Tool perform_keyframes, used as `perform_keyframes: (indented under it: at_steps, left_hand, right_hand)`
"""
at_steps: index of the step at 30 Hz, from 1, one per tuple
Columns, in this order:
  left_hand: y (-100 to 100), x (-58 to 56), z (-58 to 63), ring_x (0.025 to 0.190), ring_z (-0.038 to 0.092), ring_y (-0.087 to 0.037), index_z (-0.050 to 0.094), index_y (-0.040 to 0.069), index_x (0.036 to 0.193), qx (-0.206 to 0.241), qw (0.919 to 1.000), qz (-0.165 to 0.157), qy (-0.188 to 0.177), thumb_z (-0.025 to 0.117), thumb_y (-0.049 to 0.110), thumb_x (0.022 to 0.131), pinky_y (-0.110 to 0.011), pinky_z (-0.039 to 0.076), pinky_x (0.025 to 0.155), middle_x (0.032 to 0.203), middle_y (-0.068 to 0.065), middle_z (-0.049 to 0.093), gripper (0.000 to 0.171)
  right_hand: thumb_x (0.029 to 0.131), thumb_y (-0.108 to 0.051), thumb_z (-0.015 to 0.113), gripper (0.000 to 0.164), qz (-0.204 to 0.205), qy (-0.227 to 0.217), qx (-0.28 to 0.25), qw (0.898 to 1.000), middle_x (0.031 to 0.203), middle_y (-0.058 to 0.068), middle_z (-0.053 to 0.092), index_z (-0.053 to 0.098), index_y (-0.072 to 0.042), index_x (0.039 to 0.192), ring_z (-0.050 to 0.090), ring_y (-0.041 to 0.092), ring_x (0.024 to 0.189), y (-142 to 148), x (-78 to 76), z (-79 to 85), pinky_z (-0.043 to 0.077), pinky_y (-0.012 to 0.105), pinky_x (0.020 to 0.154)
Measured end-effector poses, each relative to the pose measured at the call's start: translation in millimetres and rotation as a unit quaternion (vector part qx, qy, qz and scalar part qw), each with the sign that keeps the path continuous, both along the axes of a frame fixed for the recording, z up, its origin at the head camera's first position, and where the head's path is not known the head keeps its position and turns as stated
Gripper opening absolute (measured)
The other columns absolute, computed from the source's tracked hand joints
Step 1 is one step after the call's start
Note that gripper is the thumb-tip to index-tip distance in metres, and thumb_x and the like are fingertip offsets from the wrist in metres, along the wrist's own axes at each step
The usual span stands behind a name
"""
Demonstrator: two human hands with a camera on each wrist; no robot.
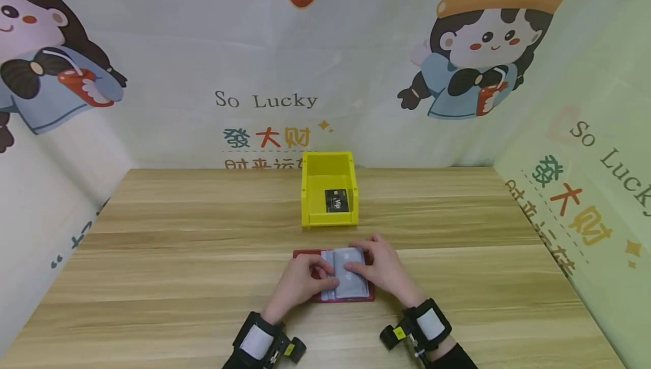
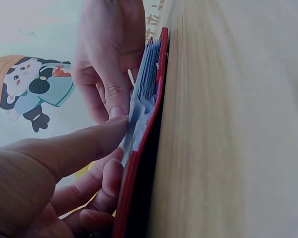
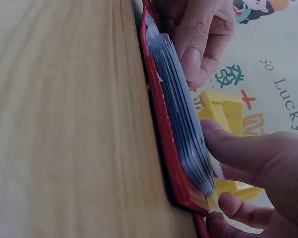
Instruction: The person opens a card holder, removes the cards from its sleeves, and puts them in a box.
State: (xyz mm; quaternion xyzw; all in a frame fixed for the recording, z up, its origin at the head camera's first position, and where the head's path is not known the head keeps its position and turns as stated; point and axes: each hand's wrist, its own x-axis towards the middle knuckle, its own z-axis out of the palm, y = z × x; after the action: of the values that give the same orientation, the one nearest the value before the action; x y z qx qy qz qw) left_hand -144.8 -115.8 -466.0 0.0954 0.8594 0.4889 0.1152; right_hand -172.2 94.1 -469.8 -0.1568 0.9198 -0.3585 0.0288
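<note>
A red card holder [image 1: 371, 295] lies spread on the table, its stack of clear plastic sleeves [image 1: 351, 284] turned to the right side. With thumb and forefinger my left hand [image 1: 301, 279] pinches the sleeves near their inner fold. My right hand [image 1: 383, 264] lays its thumb on the top sleeve and hooks its fingers round the far edge. In the right wrist view a thin pale edge [image 3: 217, 168] shows between that thumb and the fingers. Seen side-on, many sleeve layers [image 3: 181, 109] stand above the red cover [image 3: 169, 134].
Beyond the hands stands a yellow open-fronted bin [image 1: 329, 220] with a black card marked "Vip" [image 1: 337, 201] inside. The wooden table [image 1: 178, 278] runs back to a printed cloth backdrop [image 1: 356, 75], with more cloth at both sides.
</note>
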Motion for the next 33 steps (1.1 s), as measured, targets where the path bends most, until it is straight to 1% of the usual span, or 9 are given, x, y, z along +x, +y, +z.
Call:
perform_keyframes:
  at_steps: [5, 10, 12, 17, 20, 23, 27, 30, 33]
  left_hand:
    - [0, 0.2, 0.1, 0.062, 0.050, -0.009, 0.073, 0.003, 0.091, 0.002, 1.0000, 0.002, 0.003, 0.082, 0.017, 0.083, -0.019, 0.035, 0.053, 0.071, 0.000, 0.059, 0.019]
    - [0, 0.9, 0.9, 0.061, 0.049, -0.009, 0.073, 0.004, 0.091, -0.003, 1.0000, 0.004, 0.002, 0.082, 0.018, 0.083, -0.019, 0.034, 0.053, 0.071, 0.001, 0.059, 0.019]
    - [0, 1.1, 1.2, 0.061, 0.049, -0.008, 0.073, 0.004, 0.091, -0.004, 1.0000, 0.006, -0.001, 0.082, 0.018, 0.083, -0.018, 0.034, 0.053, 0.070, 0.001, 0.059, 0.018]
    - [0, 0.4, 0.4, 0.062, 0.049, -0.010, 0.073, 0.004, 0.091, -0.001, 1.0000, 0.004, 0.003, 0.082, 0.017, 0.083, -0.019, 0.034, 0.054, 0.071, 0.000, 0.059, 0.018]
    - [-1, -0.1, -0.3, 0.063, 0.050, -0.011, 0.073, 0.003, 0.091, 0.001, 1.0000, 0.002, 0.006, 0.082, 0.017, 0.083, -0.019, 0.034, 0.055, 0.071, 0.000, 0.060, 0.019]
    - [-1, -0.5, -1.1, 0.063, 0.051, -0.012, 0.073, 0.004, 0.091, 0.000, 1.0000, 0.002, 0.009, 0.082, 0.018, 0.083, -0.019, 0.035, 0.055, 0.071, 0.000, 0.061, 0.019]
    - [-1, -0.3, -0.8, 0.064, 0.051, -0.011, 0.074, 0.004, 0.091, -0.006, 0.9999, 0.002, 0.015, 0.081, 0.019, 0.084, -0.019, 0.037, 0.056, 0.072, -0.001, 0.062, 0.017]
    - [-1, 0.2, 0.0, 0.066, 0.052, -0.011, 0.075, 0.005, 0.092, -0.013, 0.9997, 0.001, 0.019, 0.078, 0.019, 0.088, -0.019, 0.038, 0.057, 0.075, -0.002, 0.064, 0.015]
    - [-1, 0.5, 0.3, 0.068, 0.053, -0.012, 0.076, 0.004, 0.095, -0.015, 0.9997, 0.000, 0.021, 0.073, 0.019, 0.092, -0.019, 0.038, 0.059, 0.080, -0.005, 0.067, 0.015]
  right_hand:
    - [0.083, -0.022, 0.082, 0.039, -0.018, 0.002, -0.016, 1.000, 0.098, 0.004, 0.054, 0.072, -0.007, 0.118, 0.048, 0.014, 0.084, 0, 0.1, -1.7, 0.038, 0.024, 0.070]
    - [0.085, -0.026, 0.081, 0.036, -0.037, -0.002, -0.028, 0.999, 0.101, 0.004, 0.051, 0.072, -0.009, 0.116, 0.045, 0.015, 0.087, -3, 3.1, -2.0, 0.035, 0.026, 0.073]
    - [0.086, -0.026, 0.080, 0.034, -0.044, 0.002, -0.044, 0.998, 0.101, 0.005, 0.050, 0.072, -0.009, 0.115, 0.044, 0.015, 0.087, -4, 5.0, -2.9, 0.034, 0.026, 0.073]
    - [0.088, -0.022, 0.078, 0.028, -0.057, 0.011, -0.103, 0.993, 0.099, 0.007, 0.049, 0.070, -0.007, 0.110, 0.043, 0.014, 0.084, -4, 9.7, -11.5, 0.034, 0.023, 0.071]
    - [0.091, -0.022, 0.075, 0.022, -0.070, 0.006, -0.133, 0.989, 0.098, 0.007, 0.049, 0.070, -0.006, 0.104, 0.044, 0.013, 0.083, -5, 14.1, -17.3, 0.035, 0.022, 0.071]
    - [0.094, -0.023, 0.070, 0.018, -0.079, 0.011, -0.152, 0.985, 0.096, 0.006, 0.050, 0.071, -0.005, 0.098, 0.045, 0.013, 0.084, -5, 18.5, -21.4, 0.036, 0.022, 0.072]
    - [0.098, -0.021, 0.064, 0.018, -0.077, 0.045, -0.167, 0.982, 0.093, 0.003, 0.055, 0.073, -0.006, 0.092, 0.047, 0.010, 0.083, -5, 24.6, -24.2, 0.036, 0.022, 0.072]
    - [0.100, -0.017, 0.060, 0.022, -0.065, 0.085, -0.167, 0.980, 0.091, 0.002, 0.059, 0.070, -0.009, 0.083, 0.050, 0.008, 0.081, -4, 28.7, -26.0, 0.039, 0.022, 0.071]
    - [0.100, -0.012, 0.058, 0.025, -0.053, 0.131, -0.167, 0.976, 0.088, 0.002, 0.063, 0.066, -0.009, 0.077, 0.054, 0.007, 0.082, -4, 30.6, -28.7, 0.043, 0.022, 0.072]
